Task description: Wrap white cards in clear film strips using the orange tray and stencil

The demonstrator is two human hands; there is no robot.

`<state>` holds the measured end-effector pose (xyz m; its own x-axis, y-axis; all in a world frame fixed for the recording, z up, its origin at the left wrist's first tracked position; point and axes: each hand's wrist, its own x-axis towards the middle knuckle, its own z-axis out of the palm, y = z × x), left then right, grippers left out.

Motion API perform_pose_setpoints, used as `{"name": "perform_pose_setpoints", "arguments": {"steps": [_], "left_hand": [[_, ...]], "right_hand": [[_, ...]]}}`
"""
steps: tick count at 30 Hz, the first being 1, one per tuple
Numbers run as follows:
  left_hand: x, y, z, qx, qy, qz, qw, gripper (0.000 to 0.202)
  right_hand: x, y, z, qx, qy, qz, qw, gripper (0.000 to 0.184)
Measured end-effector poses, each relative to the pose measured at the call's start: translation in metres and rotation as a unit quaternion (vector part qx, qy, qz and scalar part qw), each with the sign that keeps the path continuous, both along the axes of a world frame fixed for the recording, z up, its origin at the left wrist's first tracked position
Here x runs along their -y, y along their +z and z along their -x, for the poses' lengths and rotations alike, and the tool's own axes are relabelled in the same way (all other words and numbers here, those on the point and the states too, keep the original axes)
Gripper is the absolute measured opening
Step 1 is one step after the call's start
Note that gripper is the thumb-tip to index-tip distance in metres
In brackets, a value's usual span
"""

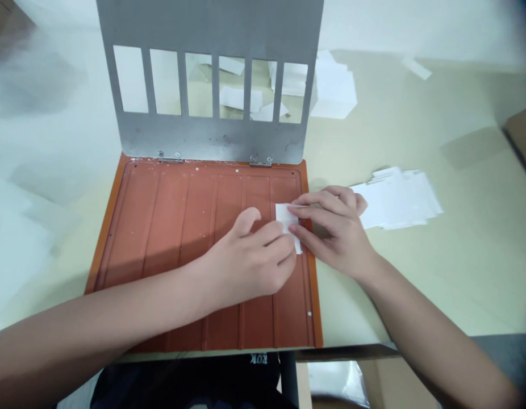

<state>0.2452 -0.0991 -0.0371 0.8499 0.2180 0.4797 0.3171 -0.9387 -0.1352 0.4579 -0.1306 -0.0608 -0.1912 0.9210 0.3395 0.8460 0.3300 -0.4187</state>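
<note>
A small white paper piece (pixel 284 212) lies over the right-hand channel of a reddish-brown grooved board (pixel 182 199). My right hand (pixel 337 227) reaches in from the right and pinches the paper's right edge between thumb and fingers. From the left, my left hand (pixel 258 253) crosses the board; its fingers are curled against the paper's lower part, with the thumb raised. What the left fingertips hold is partly hidden. Hinged to the board's far edge, a grey metal plate (pixel 212 133) with several rectangular windows stands raised.
A fanned stack of white paper pieces (pixel 403 199) lies right of the board. Behind the plate are a white paper block (pixel 337 91) and loose scraps. One strip (pixel 417 68) lies at the back right. Below the table edge, an open carton holds a clear plastic bag (pixel 337 380).
</note>
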Motion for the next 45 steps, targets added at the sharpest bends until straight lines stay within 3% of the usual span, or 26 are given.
{"name": "perform_pose_setpoints", "arguments": {"steps": [4, 9, 14, 18, 26, 34, 45], "left_hand": [[0.014, 0.005, 0.002, -0.066, 0.024, -0.037, 0.997, 0.014], [0.029, 0.011, 0.001, -0.091, 0.074, -0.021, 0.993, 0.024], [0.03, 0.011, 0.0, -0.103, 0.073, 0.006, 0.992, 0.033], [0.029, 0.012, 0.001, -0.106, 0.063, 0.016, 0.992, 0.027], [0.031, 0.012, 0.002, -0.112, 0.047, 0.039, 0.992, 0.027], [0.031, 0.012, 0.0, -0.122, 0.044, 0.058, 0.99, 0.037], [0.037, 0.008, 0.002, -0.109, 0.057, 0.064, 0.99, 0.043]], "right_hand": [[0.0, 0.0, 0.0, 0.005, 0.003, -0.006, 1.0, 0.012], [0.0, 0.001, -0.001, 0.004, 0.008, -0.036, 0.999, 0.008], [0.001, 0.003, 0.0, 0.004, 0.001, -0.05, 0.999, 0.001], [0.001, 0.003, 0.002, 0.011, -0.013, -0.067, 0.998, 0.01], [0.002, 0.008, 0.001, -0.003, 0.02, -0.066, 0.998, 0.013], [0.003, 0.007, -0.004, -0.04, 0.11, -0.056, 0.992, 0.018], [0.004, 0.007, -0.008, -0.02, 0.125, -0.037, 0.991, 0.021]]}}
